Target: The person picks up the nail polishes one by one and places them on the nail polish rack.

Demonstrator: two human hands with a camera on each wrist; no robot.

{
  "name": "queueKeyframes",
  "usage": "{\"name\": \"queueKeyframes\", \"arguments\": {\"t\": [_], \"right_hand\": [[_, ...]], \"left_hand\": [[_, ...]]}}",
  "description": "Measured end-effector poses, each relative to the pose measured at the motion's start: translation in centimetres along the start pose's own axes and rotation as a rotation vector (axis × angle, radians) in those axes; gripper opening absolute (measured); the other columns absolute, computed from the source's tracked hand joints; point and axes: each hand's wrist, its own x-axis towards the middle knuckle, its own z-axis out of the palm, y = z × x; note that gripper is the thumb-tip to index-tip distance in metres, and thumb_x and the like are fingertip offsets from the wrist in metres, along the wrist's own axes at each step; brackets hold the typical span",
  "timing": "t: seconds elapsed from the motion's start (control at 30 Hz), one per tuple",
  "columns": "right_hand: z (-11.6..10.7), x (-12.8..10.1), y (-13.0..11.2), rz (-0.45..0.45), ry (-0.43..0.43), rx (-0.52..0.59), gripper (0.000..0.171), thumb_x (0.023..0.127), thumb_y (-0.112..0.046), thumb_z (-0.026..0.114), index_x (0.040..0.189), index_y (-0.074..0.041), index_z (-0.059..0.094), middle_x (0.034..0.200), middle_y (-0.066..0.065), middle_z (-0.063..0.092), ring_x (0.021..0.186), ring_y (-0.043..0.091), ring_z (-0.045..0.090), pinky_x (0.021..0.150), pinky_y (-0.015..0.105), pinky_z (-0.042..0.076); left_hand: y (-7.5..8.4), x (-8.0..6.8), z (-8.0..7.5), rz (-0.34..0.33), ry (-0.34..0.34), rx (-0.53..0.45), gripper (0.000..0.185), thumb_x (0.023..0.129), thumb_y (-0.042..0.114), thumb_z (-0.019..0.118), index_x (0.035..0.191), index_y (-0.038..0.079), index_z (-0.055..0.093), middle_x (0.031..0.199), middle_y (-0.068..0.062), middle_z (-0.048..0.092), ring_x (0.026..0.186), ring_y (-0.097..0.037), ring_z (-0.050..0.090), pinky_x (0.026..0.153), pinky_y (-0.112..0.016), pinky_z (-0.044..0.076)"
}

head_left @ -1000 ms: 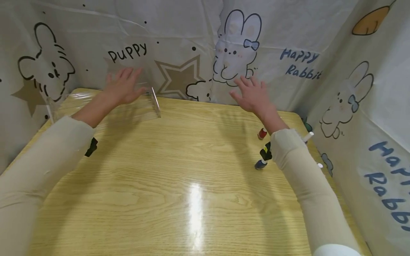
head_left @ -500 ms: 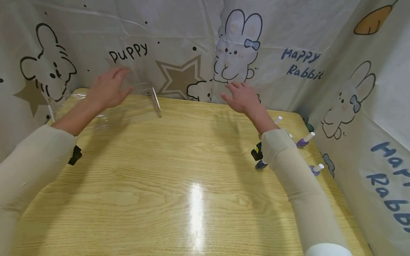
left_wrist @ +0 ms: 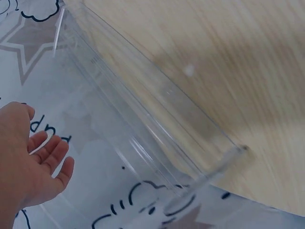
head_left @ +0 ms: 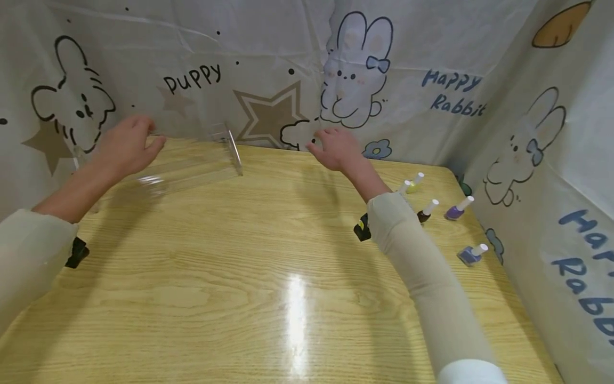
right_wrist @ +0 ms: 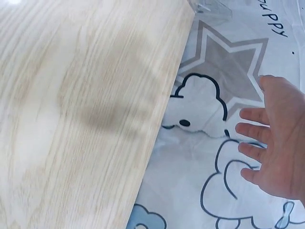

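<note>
A clear acrylic display rack with steps stands at the back left of the wooden table. Over its left end hovers my left hand, fingers loosely bent and holding nothing. The left wrist view shows that hand apart from the rack. My right hand hangs in the air near the table's back edge, to the right of the rack. Its fingers are relaxed with nothing in them, as the right wrist view of the hand also shows.
Several nail polish bottles with white caps stand at the right: a purple bottle, a blue-violet bottle, a dark bottle and a yellow bottle. My right forearm covers part of that area. A printed cloth hangs behind the table.
Both hands have moved left and slightly lower. The left hand went from the rack's right part to its left end. More bottles show beside the right sleeve. The rack has stayed in place.
</note>
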Motion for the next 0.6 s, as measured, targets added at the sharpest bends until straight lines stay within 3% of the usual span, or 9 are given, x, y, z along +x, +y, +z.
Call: {"name": "queueKeyframes", "arguments": {"t": [0.43, 0.6], "right_hand": [[2.0, 1.2, -2.5, -0.117, 0.097, 0.05, 0.044, 0.108, -0.042, 0.036, 0.132, -0.012, 0.057, 0.138, 0.009, 0.055, 0.128, 0.032, 0.047, 0.104, 0.046, 0.037], [2.7, 1.8, -3.9, -0.154, 0.117, 0.041, 0.043, 0.108, -0.042, 0.036, 0.131, -0.012, 0.056, 0.135, 0.006, 0.056, 0.125, 0.03, 0.048, 0.1, 0.046, 0.039]], "left_hand": [[-3.8, -3.6, 0.0, -0.074, -0.046, -0.004, 0.061, 0.106, 0.044, 0.033, 0.125, -0.014, 0.042, 0.121, -0.036, 0.043, 0.097, -0.052, 0.051, 0.072, -0.063, 0.041], [-5.3, -5.2, -0.1, -0.111, -0.067, -0.017, 0.064, 0.105, 0.045, 0.032, 0.125, -0.015, 0.039, 0.122, -0.038, 0.041, 0.099, -0.054, 0.049, 0.072, -0.065, 0.04]]}}
